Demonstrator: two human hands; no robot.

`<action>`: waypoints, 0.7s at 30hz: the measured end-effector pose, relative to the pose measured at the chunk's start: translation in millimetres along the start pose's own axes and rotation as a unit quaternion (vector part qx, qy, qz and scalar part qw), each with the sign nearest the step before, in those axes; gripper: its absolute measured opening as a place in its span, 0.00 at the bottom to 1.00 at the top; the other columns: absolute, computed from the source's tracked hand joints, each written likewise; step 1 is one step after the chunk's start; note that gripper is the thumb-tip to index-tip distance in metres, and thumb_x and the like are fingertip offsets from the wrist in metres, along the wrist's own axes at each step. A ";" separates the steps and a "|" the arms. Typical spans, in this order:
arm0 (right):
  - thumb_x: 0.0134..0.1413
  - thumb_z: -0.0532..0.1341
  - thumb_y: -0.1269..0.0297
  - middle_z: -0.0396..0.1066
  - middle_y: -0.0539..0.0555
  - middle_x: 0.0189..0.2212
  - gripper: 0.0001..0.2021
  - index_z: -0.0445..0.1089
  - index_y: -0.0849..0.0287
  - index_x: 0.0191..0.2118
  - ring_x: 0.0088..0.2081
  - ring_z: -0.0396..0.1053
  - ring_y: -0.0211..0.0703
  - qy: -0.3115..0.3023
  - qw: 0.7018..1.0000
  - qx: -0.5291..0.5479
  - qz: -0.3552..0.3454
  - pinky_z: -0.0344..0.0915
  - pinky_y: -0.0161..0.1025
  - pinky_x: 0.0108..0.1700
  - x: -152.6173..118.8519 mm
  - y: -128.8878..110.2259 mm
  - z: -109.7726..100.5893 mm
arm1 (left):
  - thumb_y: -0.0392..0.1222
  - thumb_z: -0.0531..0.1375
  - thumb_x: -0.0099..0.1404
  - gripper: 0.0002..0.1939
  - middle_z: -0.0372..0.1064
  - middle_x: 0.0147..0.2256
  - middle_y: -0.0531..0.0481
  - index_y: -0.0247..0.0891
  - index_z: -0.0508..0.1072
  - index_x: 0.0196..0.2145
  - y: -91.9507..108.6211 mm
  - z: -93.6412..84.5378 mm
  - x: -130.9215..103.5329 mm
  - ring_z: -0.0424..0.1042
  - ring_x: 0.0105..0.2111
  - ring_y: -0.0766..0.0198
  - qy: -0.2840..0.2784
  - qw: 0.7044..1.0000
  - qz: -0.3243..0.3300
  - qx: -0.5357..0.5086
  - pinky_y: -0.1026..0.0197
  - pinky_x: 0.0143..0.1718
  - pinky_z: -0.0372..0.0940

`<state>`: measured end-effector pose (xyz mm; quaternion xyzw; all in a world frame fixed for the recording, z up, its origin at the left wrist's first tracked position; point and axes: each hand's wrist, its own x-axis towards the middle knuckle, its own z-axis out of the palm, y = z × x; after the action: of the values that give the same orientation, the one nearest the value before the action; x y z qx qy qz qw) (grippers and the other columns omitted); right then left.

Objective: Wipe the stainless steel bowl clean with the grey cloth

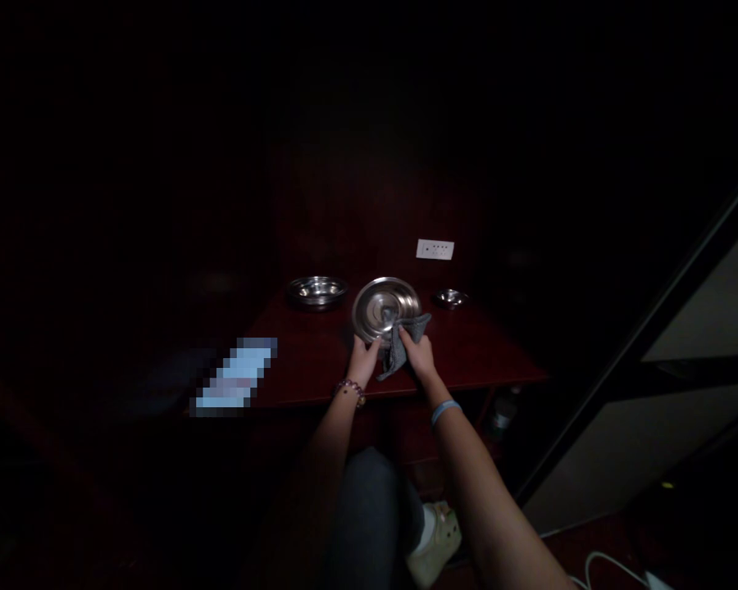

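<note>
A shiny metal bowl (369, 310) is tilted up toward me above the dark red table. My left hand (364, 360) grips its near rim, thumb on the inner side and the other fingers hidden behind. In my right hand (419, 356) a grey cloth (396, 354) is pinched, its folds hanging over the bowl's near right edge. A wider metal bowl (317, 292), perhaps several nested, rests on the table to the left. Farther right sits a small metal bowl (451, 298).
The dark red table (307, 360) stands against a wall with a white socket plate (435, 249). A pixelated bright screen (237, 378) lies at the left. Below the table's right end is a plastic bottle (502, 416). A white cable (608, 557) runs across the floor.
</note>
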<state>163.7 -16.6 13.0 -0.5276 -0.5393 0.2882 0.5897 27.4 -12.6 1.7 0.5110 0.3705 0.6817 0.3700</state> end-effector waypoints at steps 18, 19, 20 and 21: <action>0.54 0.59 0.48 0.78 0.58 0.32 0.21 0.77 0.63 0.38 0.38 0.76 0.48 0.020 0.999 -0.029 0.018 0.69 0.37 0.41 0.6 -0.4 -2.0 | 0.43 0.62 0.61 0.21 0.69 0.53 0.41 0.37 0.66 0.51 11.9 2.1 -3.4 0.69 0.53 0.58 0.014 0.999 -0.003 -0.034 0.54 0.59 0.59; 0.54 0.59 0.48 0.78 0.58 0.32 0.21 0.77 0.63 0.38 0.37 0.76 0.48 0.019 0.999 -0.025 0.019 0.69 0.37 0.41 0.4 -0.3 -2.3 | 0.41 0.64 0.59 0.23 0.69 0.53 0.42 0.37 0.66 0.51 11.7 2.0 -4.1 0.69 0.53 0.58 0.005 1.000 -0.004 -0.027 0.54 0.59 0.59; 0.54 0.59 0.48 0.78 0.59 0.32 0.21 0.77 0.63 0.38 0.37 0.76 0.49 0.017 0.999 -0.022 0.019 0.69 0.37 0.41 0.2 -0.1 -2.4 | 0.39 0.64 0.58 0.24 0.70 0.53 0.42 0.37 0.65 0.52 11.6 1.6 -4.6 0.69 0.53 0.58 -0.001 1.000 -0.007 -0.020 0.54 0.59 0.58; 0.54 0.59 0.48 0.78 0.59 0.33 0.21 0.77 0.63 0.38 0.38 0.76 0.49 0.014 1.000 -0.019 0.018 0.69 0.37 0.41 0.1 0.1 -2.3 | 0.38 0.64 0.58 0.25 0.69 0.53 0.41 0.36 0.65 0.52 11.6 1.1 -4.7 0.69 0.53 0.57 -0.006 1.000 -0.010 -0.014 0.54 0.59 0.58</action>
<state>165.9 -17.3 13.3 -0.5522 -0.5269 0.2812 0.5816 27.9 -21.9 10.2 0.5061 0.3641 0.6800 0.3858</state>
